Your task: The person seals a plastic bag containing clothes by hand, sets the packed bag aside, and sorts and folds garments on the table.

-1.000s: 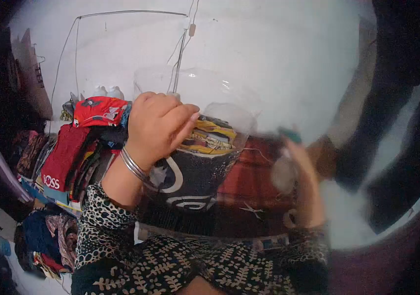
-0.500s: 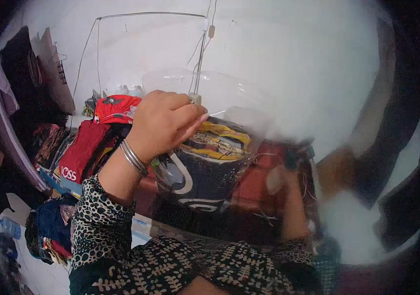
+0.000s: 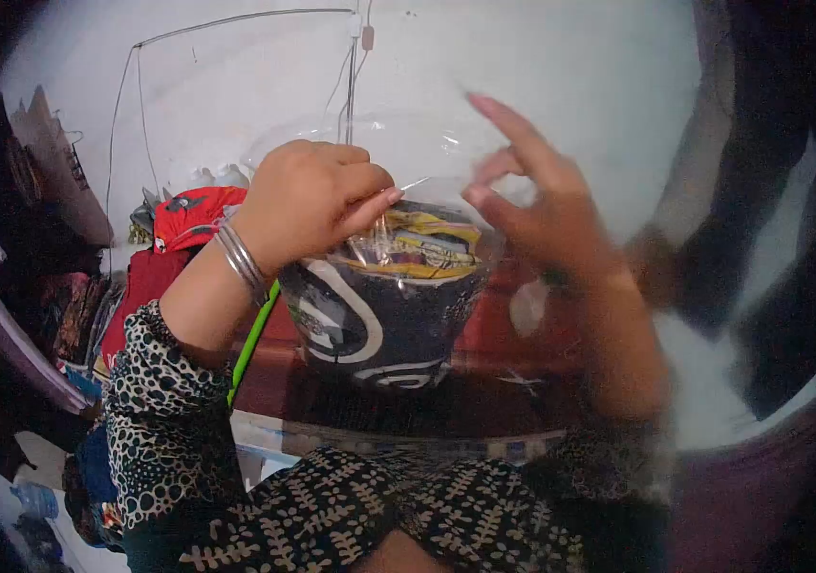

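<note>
A clear plastic bag (image 3: 384,129) stands around folded cloth (image 3: 408,320), dark with pale curved lines and yellow patterned layers at the top. My left hand (image 3: 308,201), with silver bangles on its wrist, pinches the bag's upper edge between thumb and fingers. To the right of the bag's opening, my right hand (image 3: 547,205) is raised and partly blurred. Its index finger stretches up and left, while the thumb and another finger are bent with a gap between them. I see nothing held in it, and it seems close to the plastic without clear contact.
Behind the bag is a pale wall (image 3: 236,86) with cables. Left of it are a red patterned bundle (image 3: 193,220) and stacked folded clothes (image 3: 74,310). A bright green strip (image 3: 253,349) lies by my left forearm. Dark hanging items fill the right side, blurred.
My right hand has risen from low beside the bag to its opening. My left hand keeps its pinch. The view has shifted, and the green strip has come into sight.
</note>
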Motion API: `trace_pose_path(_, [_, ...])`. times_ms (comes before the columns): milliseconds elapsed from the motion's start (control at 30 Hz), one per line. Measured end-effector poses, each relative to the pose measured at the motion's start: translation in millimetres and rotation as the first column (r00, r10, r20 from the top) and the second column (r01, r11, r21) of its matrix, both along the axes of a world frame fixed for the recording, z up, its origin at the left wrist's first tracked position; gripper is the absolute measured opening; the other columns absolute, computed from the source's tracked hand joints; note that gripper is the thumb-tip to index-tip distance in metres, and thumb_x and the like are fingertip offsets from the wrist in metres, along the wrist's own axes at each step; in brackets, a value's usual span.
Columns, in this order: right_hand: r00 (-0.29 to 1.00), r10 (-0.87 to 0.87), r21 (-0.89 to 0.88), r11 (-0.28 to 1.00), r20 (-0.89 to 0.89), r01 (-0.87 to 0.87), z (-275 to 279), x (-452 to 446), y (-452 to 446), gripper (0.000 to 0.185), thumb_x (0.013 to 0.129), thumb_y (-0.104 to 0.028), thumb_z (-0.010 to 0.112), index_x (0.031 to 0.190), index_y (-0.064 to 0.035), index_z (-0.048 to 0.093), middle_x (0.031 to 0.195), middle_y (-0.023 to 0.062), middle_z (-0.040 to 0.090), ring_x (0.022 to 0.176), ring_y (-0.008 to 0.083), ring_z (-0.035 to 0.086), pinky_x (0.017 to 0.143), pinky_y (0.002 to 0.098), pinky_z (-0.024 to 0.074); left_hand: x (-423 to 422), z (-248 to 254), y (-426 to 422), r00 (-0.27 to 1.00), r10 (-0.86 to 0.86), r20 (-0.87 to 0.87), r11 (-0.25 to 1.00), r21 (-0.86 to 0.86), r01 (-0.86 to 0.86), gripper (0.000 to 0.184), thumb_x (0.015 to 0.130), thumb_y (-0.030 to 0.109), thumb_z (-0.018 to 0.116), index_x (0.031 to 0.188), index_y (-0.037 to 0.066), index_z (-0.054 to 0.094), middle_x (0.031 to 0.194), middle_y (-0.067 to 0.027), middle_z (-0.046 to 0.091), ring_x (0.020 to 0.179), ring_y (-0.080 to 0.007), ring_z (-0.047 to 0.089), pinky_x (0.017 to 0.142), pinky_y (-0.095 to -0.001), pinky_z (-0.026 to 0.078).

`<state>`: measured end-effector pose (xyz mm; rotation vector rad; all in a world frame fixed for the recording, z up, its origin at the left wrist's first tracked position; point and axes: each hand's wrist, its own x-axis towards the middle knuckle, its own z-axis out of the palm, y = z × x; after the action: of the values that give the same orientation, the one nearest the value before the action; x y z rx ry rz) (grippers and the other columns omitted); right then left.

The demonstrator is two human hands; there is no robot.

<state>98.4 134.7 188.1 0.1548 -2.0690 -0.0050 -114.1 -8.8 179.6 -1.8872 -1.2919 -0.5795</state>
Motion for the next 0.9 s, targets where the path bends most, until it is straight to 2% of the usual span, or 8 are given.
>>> trace_pose_path(67, [0.863, -0.255, -0.259, 0.883, 0.435, 0.391, 2.8, -6.1, -6.5, 0.066, 0.079, -0.026, 0.074, 0.137, -0.0145, 0.046, 0.07, 0.0123, 0.062, 0.064, 0.0254, 0.061, 0.061, 0.0373, 0.0484, -4.8, -5.3, 3.3, 1.0, 0.016, 0.007, 1.0, -0.02, -0.015, 0.016, 0.082, 0.026, 0.067, 0.08, 0.01, 0.068, 0.067, -0.0064, 0.06, 0.061, -0.0272, 0.06, 0.055, -0.0377, 0.047])
trace_pose_path(167, [0.955, -0.233, -0.151, 0.953, 0.184, 0.262, -40.7, -1.0, 32.8, 0.062, 0.081, -0.03, 0.072, 0.137, -0.0215, 0.047, 0.054, 0.0092, 0.052, 0.049, 0.0266, 0.055, 0.051, 0.0394, 0.0444, -18.0, -18.2, 10.6, 0.998, 0.038, 0.051, 0.997, -0.068, -0.034, 0.019, 0.083, 0.029, 0.066, 0.083, 0.011, 0.069, 0.071, -0.0073, 0.063, 0.064, -0.0276, 0.062, 0.057, -0.0371, 0.048])
trace_pose_path(367, [0.907, -0.42, -0.239, 0.879, 0.025, 0.413, -87.8, -3.3, 71.2, 0.064, 0.079, -0.032, 0.073, 0.137, -0.0234, 0.048, 0.052, 0.0082, 0.05, 0.047, 0.0258, 0.051, 0.051, 0.0382, 0.0436, -46.6, -33.5, 12.5, 0.989, 0.114, 0.093, 0.955, -0.285, -0.083, 0.032, 0.082, 0.043, 0.066, 0.084, 0.011, 0.069, 0.072, -0.0079, 0.065, 0.066, -0.028, 0.063, 0.063, -0.0381, 0.046])
trace_pose_path(433, [0.89, -0.454, -0.267, 0.854, 0.033, 0.446, -91.4, -8.9, 80.1, 0.066, 0.078, -0.033, 0.074, 0.138, -0.023, 0.047, 0.052, 0.0082, 0.05, 0.048, 0.0257, 0.051, 0.052, 0.0379, 0.0434, -60.1, -32.8, 10.8, 0.975, 0.21, -0.075, 0.949, -0.223, -0.222, 0.036, 0.08, 0.048, 0.065, 0.081, 0.012, 0.068, 0.069, -0.0073, 0.065, 0.065, -0.0269, 0.061, 0.067, -0.0387, 0.044])
trace_pose_path(667, [0.912, -0.388, -0.42, 0.812, 0.132, 0.406, -98.2, 12.8, 76.3, 0.087, 0.065, -0.032, 0.084, 0.141, -0.0208, 0.043, 0.057, 0.0052, 0.047, 0.053, 0.0228, 0.047, 0.057, 0.0352, 0.0426, -79.1, -37.5, 13.8, 0.946, 0.308, -0.105, 0.933, -0.159, -0.322, 0.033, 0.082, 0.046, 0.064, 0.076, 0.013, 0.063, 0.067, -0.0051, 0.064, 0.065, -0.0263, 0.059, 0.074, -0.0389, 0.041])
trace_pose_path(767, [0.849, -0.503, -0.206, 0.824, 0.162, 0.528, -99.5, 20.9, 65.8, 0.093, 0.062, -0.031, 0.086, 0.142, -0.0176, 0.041, 0.061, 0.0049, 0.046, 0.058, 0.0224, 0.045, 0.064, 0.0353, 0.0427, -66.5, -31.3, 10.2, 0.893, 0.402, -0.2, 0.9, -0.091, -0.426, 0.024, 0.08, 0.037, 0.067, 0.077, 0.014, 0.062, 0.066, -0.0026, 0.063, 0.069, -0.0237, 0.06, 0.076, -0.039, 0.041])
trace_pose_path(800, [0.822, -0.503, -0.277, 0.777, 0.267, 0.565, -94.6, 21.2, 53.7, 0.095, 0.062, -0.031, 0.086, 0.144, -0.0167, 0.038, 0.069, 0.0077, 0.053, 0.066, 0.0251, 0.053, 0.07, 0.0371, 0.0431, -67.2, -30.9, 10.1, 0.911, 0.351, -0.219, 0.927, -0.057, -0.371, 0.021, 0.077, 0.034, 0.07, 0.079, 0.015, 0.063, 0.071, -0.0022, 0.064, 0.073, -0.0228, 0.061, 0.078, -0.0399, 0.041])
trace_pose_path(900, [0.858, -0.49, -0.084, 0.859, 0.157, 0.506, -99.1, 14.7, 53.0, 0.096, 0.064, -0.03, 0.085, 0.145, -0.0173, 0.035, 0.076, 0.0102, 0.059, 0.072, 0.0277, 0.06, 0.07, 0.0394, 0.0442, -59.2, -29.5, 4.0, 0.912, 0.334, -0.237, 0.942, 0.067, -0.327, 0.018, 0.075, 0.028, 0.072, 0.086, 0.015, 0.064, 0.084, -0.0022, 0.065, 0.081, -0.0217, 0.06, 0.082, -0.0418, 0.041])
